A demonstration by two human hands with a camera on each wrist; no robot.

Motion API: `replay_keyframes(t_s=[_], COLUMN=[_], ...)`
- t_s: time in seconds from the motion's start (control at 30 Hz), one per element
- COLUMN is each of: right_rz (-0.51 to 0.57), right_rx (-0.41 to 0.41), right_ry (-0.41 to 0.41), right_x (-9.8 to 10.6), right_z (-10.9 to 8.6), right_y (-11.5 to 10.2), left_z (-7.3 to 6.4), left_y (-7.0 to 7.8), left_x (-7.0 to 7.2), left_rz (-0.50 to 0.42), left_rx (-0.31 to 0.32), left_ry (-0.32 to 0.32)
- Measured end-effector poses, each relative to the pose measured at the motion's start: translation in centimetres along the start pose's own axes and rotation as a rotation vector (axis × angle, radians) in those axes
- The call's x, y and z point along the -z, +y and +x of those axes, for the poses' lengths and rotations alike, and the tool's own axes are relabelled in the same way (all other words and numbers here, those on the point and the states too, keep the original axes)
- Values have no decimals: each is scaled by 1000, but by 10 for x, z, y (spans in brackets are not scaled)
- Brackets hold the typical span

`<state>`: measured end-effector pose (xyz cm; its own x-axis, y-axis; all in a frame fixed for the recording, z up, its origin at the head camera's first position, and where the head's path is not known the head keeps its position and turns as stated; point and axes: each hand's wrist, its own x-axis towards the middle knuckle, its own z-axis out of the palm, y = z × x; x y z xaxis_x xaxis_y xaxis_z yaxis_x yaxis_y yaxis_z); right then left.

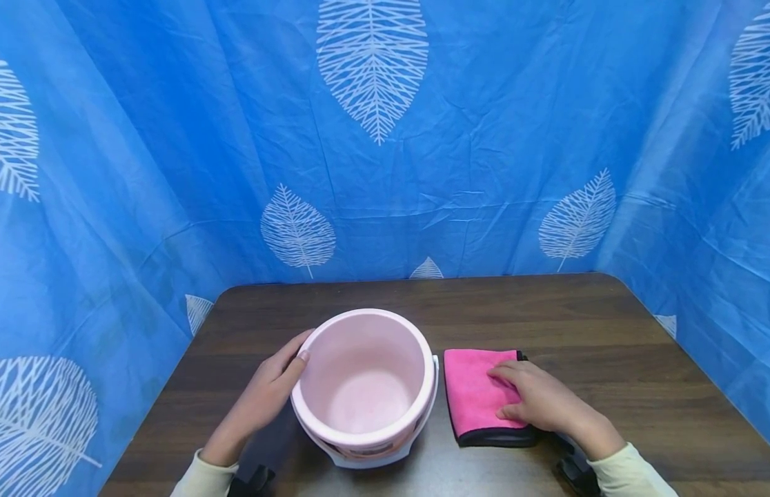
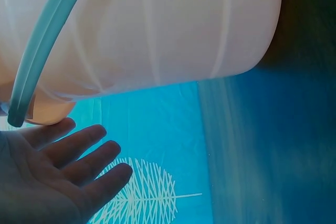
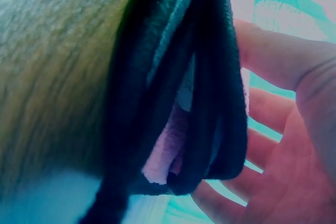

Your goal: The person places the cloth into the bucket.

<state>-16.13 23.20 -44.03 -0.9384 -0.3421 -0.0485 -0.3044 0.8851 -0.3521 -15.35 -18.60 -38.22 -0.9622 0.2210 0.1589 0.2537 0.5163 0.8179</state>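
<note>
A pale pink bucket (image 1: 363, 386) stands upright on the table, its mouth facing up. My left hand (image 1: 270, 386) lies against the bucket's left side, thumb tip at the rim. In the left wrist view, the fingers of that hand (image 2: 68, 171) are spread and fairly straight beside the rim, next to the light handle (image 2: 44, 45); the thumb is hidden there. To the right lies a folded bright pink cloth (image 1: 478, 393) with black edging. My right hand (image 1: 540, 397) rests on its right part. The right wrist view shows the folded layers of the cloth (image 3: 178, 129) beside extended fingers.
The dark wooden table (image 1: 515, 304) carries both things, with the bucket just left of the cloth. A blue curtain (image 1: 472, 159) with white leaf prints hangs behind the table and along both sides.
</note>
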Motion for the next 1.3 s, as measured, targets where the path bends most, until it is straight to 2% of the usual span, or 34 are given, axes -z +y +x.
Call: replay_keyframes(t_s=[0.43,0.67,1.1,1.3], right_rz=[-6,-47,-104,-132], right_rx=[-23,-6,82,90], right_ry=[3,23,76,87], right_x=[1,2,0,1], right_z=[2,3,5,9], right_y=[-2,-3,-5,-7], left_z=[0,0,0,1], left_y=[-1,-4,-6,-6], left_x=[-3,-4,-3,-5], left_rz=[-63,-96,-170,-170], left_rx=[33,-4,-65,-34], left_ry=[7,6,-22,-10])
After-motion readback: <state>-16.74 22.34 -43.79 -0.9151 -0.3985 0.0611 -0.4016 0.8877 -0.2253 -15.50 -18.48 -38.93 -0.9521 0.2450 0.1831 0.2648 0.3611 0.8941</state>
